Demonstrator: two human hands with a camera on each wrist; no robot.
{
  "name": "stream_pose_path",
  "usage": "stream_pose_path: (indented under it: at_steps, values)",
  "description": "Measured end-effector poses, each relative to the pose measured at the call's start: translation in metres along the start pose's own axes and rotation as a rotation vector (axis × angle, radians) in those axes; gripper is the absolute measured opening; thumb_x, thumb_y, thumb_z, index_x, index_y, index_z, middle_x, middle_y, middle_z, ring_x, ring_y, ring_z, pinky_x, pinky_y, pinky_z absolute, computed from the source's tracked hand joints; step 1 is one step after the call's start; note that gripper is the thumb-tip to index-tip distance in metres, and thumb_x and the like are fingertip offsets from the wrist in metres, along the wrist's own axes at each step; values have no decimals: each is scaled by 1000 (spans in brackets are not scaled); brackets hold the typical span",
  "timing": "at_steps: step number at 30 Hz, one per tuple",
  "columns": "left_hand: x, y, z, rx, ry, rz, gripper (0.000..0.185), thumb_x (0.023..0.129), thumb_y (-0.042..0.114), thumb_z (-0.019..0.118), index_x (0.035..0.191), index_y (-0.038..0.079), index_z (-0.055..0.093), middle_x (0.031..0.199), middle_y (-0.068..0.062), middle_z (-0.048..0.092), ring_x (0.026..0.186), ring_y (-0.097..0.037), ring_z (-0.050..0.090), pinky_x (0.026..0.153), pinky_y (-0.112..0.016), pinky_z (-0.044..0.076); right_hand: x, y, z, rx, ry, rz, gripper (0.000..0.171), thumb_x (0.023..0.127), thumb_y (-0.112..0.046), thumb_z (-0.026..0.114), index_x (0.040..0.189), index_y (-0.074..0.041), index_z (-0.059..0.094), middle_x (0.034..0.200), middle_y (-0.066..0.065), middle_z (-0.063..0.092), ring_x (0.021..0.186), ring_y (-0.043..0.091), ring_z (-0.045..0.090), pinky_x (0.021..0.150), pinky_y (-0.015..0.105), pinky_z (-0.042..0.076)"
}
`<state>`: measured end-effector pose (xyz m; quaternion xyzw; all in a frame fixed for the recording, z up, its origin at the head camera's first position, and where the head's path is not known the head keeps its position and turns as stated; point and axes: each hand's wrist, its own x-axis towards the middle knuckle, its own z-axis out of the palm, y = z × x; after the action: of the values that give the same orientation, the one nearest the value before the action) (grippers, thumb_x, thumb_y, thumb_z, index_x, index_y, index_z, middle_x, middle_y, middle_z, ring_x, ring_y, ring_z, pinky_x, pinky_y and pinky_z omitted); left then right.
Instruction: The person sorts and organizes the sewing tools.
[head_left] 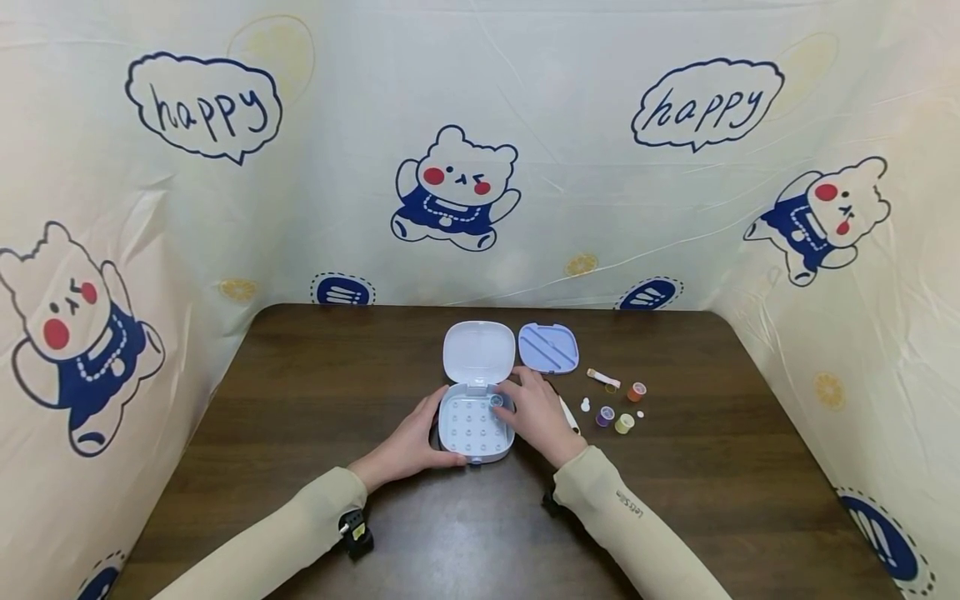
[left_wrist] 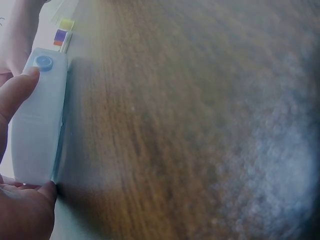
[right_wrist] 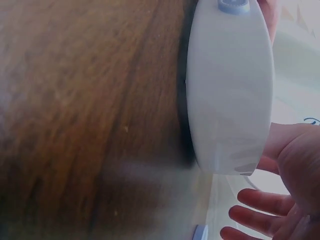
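While the left hand (head_left: 411, 433) grips the open case (head_left: 489, 459) just below the middle of the frame, its thumb lies along the front wall near the round clasp (left_wrist: 44, 63) and its other fingers bend about the left side. The case stands on the worktop (head_left: 330, 400), its lid (head_left: 478, 352) raised towards the top of the frame. Over the right side of the case is the right hand (head_left: 542, 417), with its thumb just beside a small round cup (head_left: 497, 402) at the upper right of the tray (head_left: 476, 426). Whether thumb and index finger pinch this cup, I cannot tell; in the right wrist view, three fingers are stretched and a little apart.

The case seems to be of thin, hard plastic, so I judge it light, stiff and rather smooth; it may slide if nobody steadies it. It is better to hold it by the low side walls, not by the lid, because the hinge is probably the weakest part. The cup should suit a gentle pinch at its rim.
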<state>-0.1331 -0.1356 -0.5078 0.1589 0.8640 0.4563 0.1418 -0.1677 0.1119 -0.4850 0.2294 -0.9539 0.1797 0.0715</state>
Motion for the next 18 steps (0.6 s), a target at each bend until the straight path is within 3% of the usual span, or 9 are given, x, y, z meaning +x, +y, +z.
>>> stream_pose_path:
  at_steps: [18]
  values:
    - [0,-2,0,2,1,23,124,76,43,94,166,4,17,166,-22,27,151,-36,33,120,-55,31,-4,5,-4,61,-19,33,30,93,-28,81,121,-16,76,129,12,64,117,30,63,96,53,53]
